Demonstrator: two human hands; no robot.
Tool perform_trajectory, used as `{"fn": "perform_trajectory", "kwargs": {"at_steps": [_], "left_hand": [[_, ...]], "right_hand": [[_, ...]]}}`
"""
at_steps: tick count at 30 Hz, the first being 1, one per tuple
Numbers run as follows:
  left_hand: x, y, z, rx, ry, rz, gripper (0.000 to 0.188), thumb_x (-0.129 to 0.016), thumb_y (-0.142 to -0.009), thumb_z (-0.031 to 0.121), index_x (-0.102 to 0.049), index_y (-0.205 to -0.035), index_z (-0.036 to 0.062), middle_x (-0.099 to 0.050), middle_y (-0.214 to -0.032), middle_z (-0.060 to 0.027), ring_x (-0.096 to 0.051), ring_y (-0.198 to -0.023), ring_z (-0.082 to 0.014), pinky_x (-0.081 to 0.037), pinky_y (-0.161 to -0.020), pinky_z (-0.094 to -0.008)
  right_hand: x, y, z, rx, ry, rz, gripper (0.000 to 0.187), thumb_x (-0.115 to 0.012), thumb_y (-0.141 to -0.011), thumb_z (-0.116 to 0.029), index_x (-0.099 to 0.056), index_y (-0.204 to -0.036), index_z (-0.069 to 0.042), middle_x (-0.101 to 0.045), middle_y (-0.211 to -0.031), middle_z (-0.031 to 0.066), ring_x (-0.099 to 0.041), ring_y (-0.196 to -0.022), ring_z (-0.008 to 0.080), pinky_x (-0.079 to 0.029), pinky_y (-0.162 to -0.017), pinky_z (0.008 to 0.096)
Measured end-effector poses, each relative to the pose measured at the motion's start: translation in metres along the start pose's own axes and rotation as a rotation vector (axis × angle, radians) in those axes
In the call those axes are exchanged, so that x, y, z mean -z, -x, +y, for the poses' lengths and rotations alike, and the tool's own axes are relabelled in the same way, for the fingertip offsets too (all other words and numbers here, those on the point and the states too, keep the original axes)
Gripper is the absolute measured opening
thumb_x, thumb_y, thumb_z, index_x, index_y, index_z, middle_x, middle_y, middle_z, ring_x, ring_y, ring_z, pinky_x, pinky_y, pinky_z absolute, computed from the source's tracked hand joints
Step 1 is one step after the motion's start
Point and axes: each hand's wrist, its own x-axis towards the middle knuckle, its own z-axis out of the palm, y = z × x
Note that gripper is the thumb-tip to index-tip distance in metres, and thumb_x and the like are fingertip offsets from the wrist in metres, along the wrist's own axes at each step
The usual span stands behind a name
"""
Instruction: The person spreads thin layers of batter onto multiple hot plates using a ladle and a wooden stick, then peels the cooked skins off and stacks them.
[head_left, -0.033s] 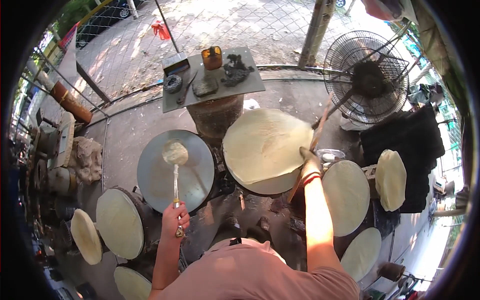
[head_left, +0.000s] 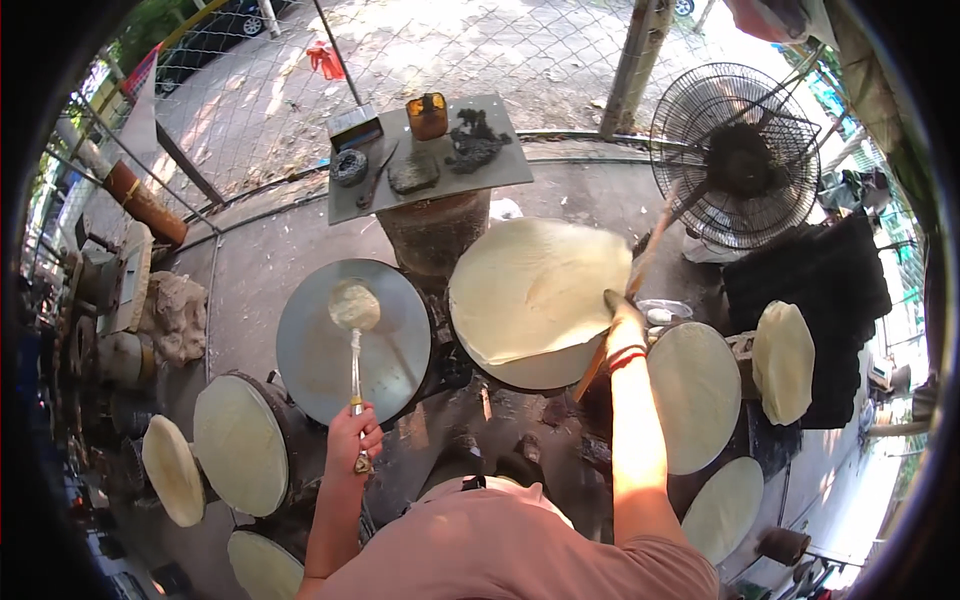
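Observation:
My left hand (head_left: 355,438) is closed round the handle of a ladle (head_left: 355,375). Pale batter (head_left: 354,304) fills its bowl, over the bare round griddle (head_left: 305,350) on the left. On the right, my right hand (head_left: 625,318), which looks gloved, is closed at the right edge of a large, thin pale flatbread (head_left: 535,285). That flatbread covers most of a second griddle (head_left: 545,372), whose near rim shows. A long wooden stick (head_left: 655,237) runs slantwise past my right hand; whether my fingers also grip it is hidden.
More round flatbreads lie on both sides, such as one at left (head_left: 240,445) and one at right (head_left: 693,400). Beyond the griddles stands a small table (head_left: 470,187) with a dark jar and lumps. A large fan (head_left: 735,155) stands far right, before a wire fence (head_left: 540,50).
My right hand has shifted slightly up, and the stick's upper end has tilted a little to the right. The ladle stays over the left griddle.

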Motion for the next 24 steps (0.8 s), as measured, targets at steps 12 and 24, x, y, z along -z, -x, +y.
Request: {"fn": "perform_trajectory", "kwargs": {"at_steps": [12, 24], "left_hand": [[-0.076, 0.025, -0.082, -0.030, -0.101, 0.032, 0.009, -0.052, -0.087, 0.006, -0.047, -0.094, 0.0049, -0.040, -0.062, 0.0012, -0.037, -0.042, -0.0061, -0.031, -0.036, -0.0217], [-0.242, 0.044, -0.225, 0.200, 0.098, -0.267, 0.015, -0.047, -0.091, 0.005, -0.040, -0.079, 0.0123, -0.032, -0.057, 0.0051, -0.028, -0.039, -0.0038, -0.023, -0.032, -0.0190]], "right_hand": [[0.221, 0.016, -0.124, -0.079, -0.223, -0.393, 0.021, -0.050, -0.091, -0.013, -0.060, -0.106, -0.002, -0.063, -0.102, 0.0089, -0.061, -0.090, 0.0195, -0.050, -0.079, 0.0293], [0.530, 0.007, -0.447, 0.687, 1.149, 0.226, 0.022, -0.066, -0.072, -0.018, -0.066, -0.085, 0.000, -0.066, -0.075, 0.0108, -0.064, -0.070, 0.0202, -0.050, -0.067, 0.0320]]}}
